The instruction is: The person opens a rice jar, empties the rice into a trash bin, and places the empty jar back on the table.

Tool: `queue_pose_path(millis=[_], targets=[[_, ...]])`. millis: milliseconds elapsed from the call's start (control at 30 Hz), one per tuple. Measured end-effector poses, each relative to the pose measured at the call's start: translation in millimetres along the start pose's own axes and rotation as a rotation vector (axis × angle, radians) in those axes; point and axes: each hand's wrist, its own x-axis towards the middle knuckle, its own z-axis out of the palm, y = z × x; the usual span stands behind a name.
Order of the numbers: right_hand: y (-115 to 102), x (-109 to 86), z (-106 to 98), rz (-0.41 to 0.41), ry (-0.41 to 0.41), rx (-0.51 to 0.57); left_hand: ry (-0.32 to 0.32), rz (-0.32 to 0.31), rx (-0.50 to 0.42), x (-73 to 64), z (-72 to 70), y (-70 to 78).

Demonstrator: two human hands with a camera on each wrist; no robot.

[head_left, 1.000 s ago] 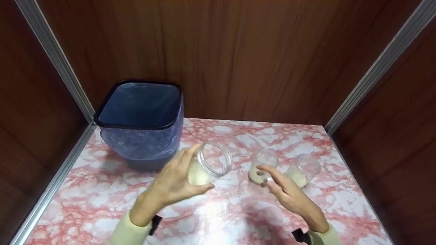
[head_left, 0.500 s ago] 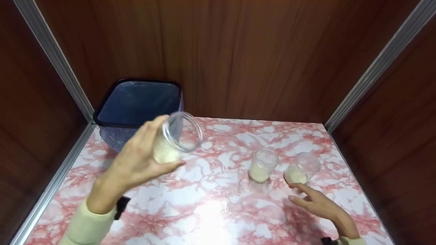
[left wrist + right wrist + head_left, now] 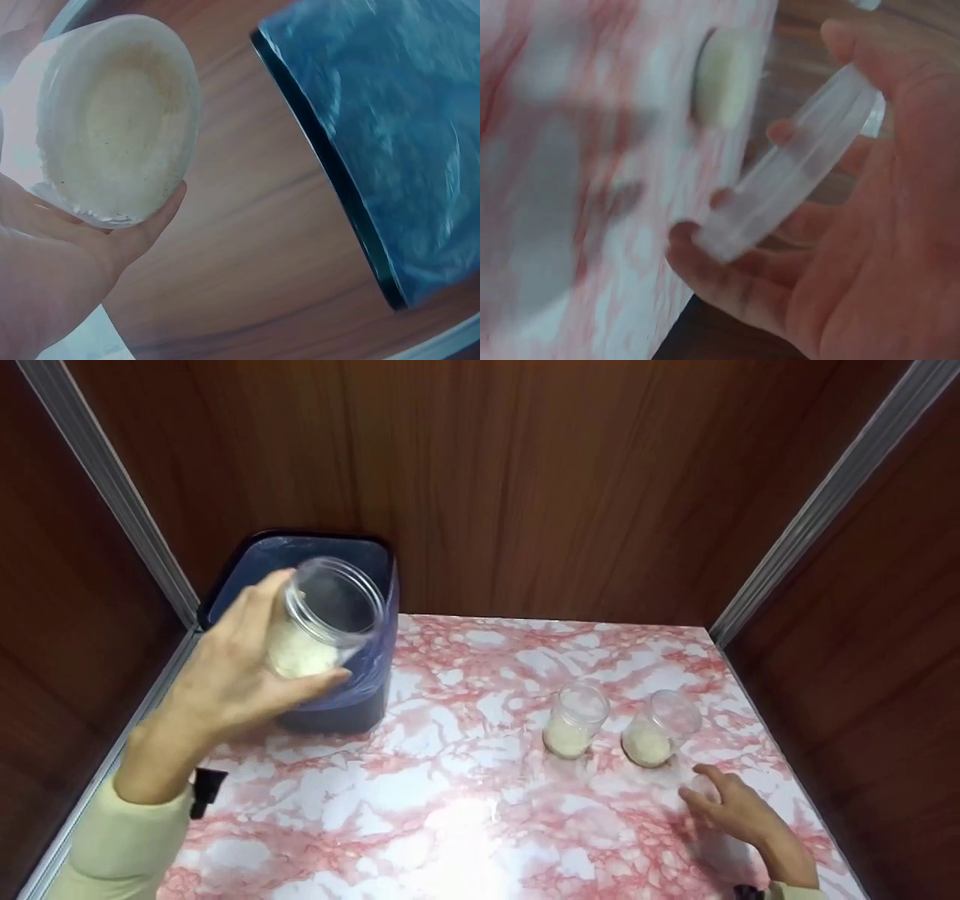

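My left hand (image 3: 232,667) grips a clear jar (image 3: 319,611) with pale, cream-coloured stuff in its lower part. The jar has no lid on it, and it tilts with its mouth toward the upper right, overlapping the bin in the head view. From the left wrist view the jar's round base (image 3: 124,124) shows the pale contents through it. A clear round lid (image 3: 791,169) is held in the curled fingers of my right hand (image 3: 855,225), low over the right side of the table. The head view barely shows that lid.
At the back left stands a bin (image 3: 367,690) with a black rim and a bluish plastic liner. Two more clear jars, a nearer-middle jar (image 3: 576,720) and a right-hand jar (image 3: 660,727), stand on the marbled table (image 3: 480,720). Brown wood panels (image 3: 525,487) enclose it.
My left hand has carried the jar left and upward to the bin. My right hand, with the lid, has moved right and down, away from the two standing jars.
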Motion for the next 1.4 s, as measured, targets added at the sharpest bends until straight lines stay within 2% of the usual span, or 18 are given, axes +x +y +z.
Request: queue_pose_path(millis=[167,267,367,567,767,867,1100,1400], targets=[[18.1,6.2,2.7,0.067,0.069,-0.116,0.014,-0.041,0.030,3.9,-7.9,-14.0],[26.2,8.0,5.0,0.124,0.088,-0.143,0.013,-0.058,0.049,6.0,-12.6,-20.9],[32.1,8.9,7.4,0.162,0.100,-0.147,0.008,-0.073,0.075,7.0,-18.0,-26.8],[40.5,13.6,12.6,0.179,0.112,-0.138,-0.017,-0.115,0.123,11.1,-28.8,-38.1],[45.2,18.5,17.6,0.204,0.063,-0.121,-0.026,-0.144,0.147,15.7,-35.7,-50.4],[46.2,18.6,19.5,0.212,0.046,-0.120,-0.052,-0.183,0.164,16.9,-38.5,-55.5],[45.9,21.5,22.4,0.212,0.017,-0.146,-0.163,-0.269,0.228,21.1,-47.6,-68.3],[48.3,19.0,22.1,0.213,-0.024,-0.133,-0.277,-0.308,0.315,28.2,-53.1,-82.5]])
